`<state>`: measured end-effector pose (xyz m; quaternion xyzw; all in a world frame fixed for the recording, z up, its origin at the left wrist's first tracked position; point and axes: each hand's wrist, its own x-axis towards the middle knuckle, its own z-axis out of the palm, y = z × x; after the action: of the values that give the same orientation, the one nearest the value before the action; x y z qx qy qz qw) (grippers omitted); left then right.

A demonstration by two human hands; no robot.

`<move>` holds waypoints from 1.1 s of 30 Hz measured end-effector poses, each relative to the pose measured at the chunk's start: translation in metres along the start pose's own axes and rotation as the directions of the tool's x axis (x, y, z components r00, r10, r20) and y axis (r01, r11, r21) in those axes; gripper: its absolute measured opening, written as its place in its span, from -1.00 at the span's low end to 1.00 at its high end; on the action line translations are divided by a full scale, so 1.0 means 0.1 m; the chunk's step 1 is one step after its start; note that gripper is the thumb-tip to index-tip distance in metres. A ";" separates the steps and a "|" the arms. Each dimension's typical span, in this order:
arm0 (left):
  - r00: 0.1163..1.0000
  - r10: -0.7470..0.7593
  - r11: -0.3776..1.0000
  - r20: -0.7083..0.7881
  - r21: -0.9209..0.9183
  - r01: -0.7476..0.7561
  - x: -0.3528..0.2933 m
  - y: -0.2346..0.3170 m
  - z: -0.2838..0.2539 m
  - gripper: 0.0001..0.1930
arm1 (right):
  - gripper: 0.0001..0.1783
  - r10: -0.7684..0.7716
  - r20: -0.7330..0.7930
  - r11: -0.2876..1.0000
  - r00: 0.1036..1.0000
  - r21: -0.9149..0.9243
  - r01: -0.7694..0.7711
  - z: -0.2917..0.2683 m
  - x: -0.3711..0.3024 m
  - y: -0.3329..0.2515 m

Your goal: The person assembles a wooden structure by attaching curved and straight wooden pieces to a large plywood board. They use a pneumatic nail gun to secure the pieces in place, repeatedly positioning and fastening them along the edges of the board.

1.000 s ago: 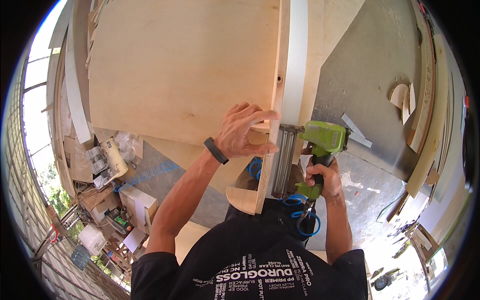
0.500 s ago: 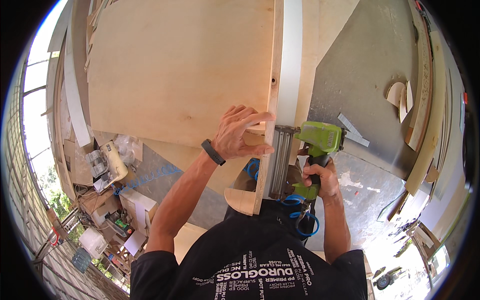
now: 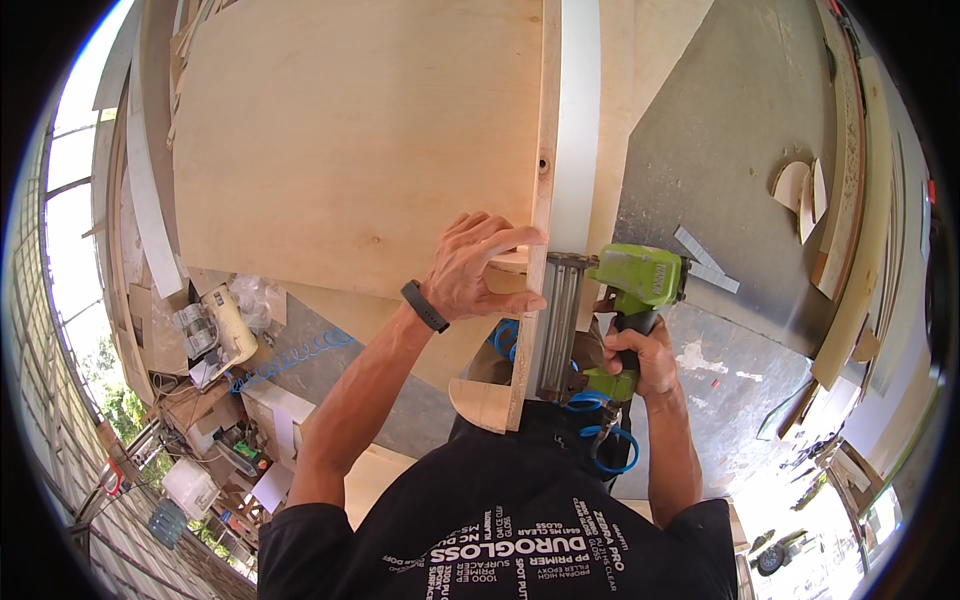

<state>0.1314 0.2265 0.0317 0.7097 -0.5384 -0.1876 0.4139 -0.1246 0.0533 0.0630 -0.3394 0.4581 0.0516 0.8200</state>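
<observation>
A long narrow wooden strip [image 3: 541, 200] stands on edge, running from far to near in front of my body. My left hand [image 3: 468, 265] grips it from the left, thumb and forefinger spread along its edge, with a small wooden piece [image 3: 510, 262] between them, partly hidden. Wrapped round the handle of a green nail gun [image 3: 640, 275] is my right hand [image 3: 645, 358]. The gun lies sideways, its nose and grey magazine [image 3: 562, 325] against or very close to the strip's right side. A rounded wooden piece [image 3: 480, 403] meets the strip's near end.
A large plywood panel [image 3: 360, 130] lies to the left of the strip, and a white strip [image 3: 578, 120] to the right. Metal strips [image 3: 707, 262] and wood offcuts [image 3: 798, 195] rest on the grey surface. A blue air hose [image 3: 625, 450] coils below the gun. Cluttered shelves stand left.
</observation>
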 end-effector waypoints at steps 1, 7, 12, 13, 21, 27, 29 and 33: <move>1.000 -0.001 1.000 -0.003 -0.005 0.001 0.00 0.00 0.00 -0.27 | -0.53 0.004 0.004 1.000 1.000 -0.004 -0.004 0.00 0.00 0.00; 1.000 -0.027 0.999 -0.012 -0.022 0.027 0.00 0.03 0.00 -0.26 | -0.53 0.009 0.000 1.000 1.000 -0.017 -0.009 0.01 0.00 -0.04; 0.999 -0.032 0.999 0.014 -0.004 0.032 0.00 0.02 -0.02 -0.26 | -0.54 0.022 0.002 1.000 1.000 -0.010 -0.022 -0.01 0.01 -0.03; 0.999 -0.030 1.000 0.015 -0.003 0.030 0.00 0.01 -0.02 -0.24 | -0.54 0.019 0.000 1.000 1.000 -0.010 -0.019 -0.01 0.01 -0.03; 0.996 -0.083 0.992 0.011 -0.095 0.084 -0.15 0.13 -0.02 -0.31 | -0.47 0.002 -0.046 0.999 0.999 -0.042 -0.004 -0.05 0.02 0.07; 0.999 0.038 0.993 0.027 -0.114 -0.035 -0.29 0.08 -0.02 -0.44 | -0.44 0.008 -0.042 0.999 0.999 -0.044 -0.009 0.01 -0.01 0.02; 0.997 0.062 0.993 0.048 -0.108 -0.057 -0.32 0.06 -0.02 -0.43 | -0.44 -0.004 -0.050 0.999 0.999 -0.041 0.002 0.03 -0.03 0.02; 0.998 0.061 0.987 0.014 -0.150 -0.058 -0.32 0.05 0.01 -0.32 | -0.43 -0.005 -0.030 0.999 1.000 -0.036 0.004 0.02 -0.06 0.05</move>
<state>0.1162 0.2547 0.0294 0.6587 -0.5475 -0.2214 0.4663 -0.1291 0.0594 0.0658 -0.3558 0.4686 0.0529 0.8069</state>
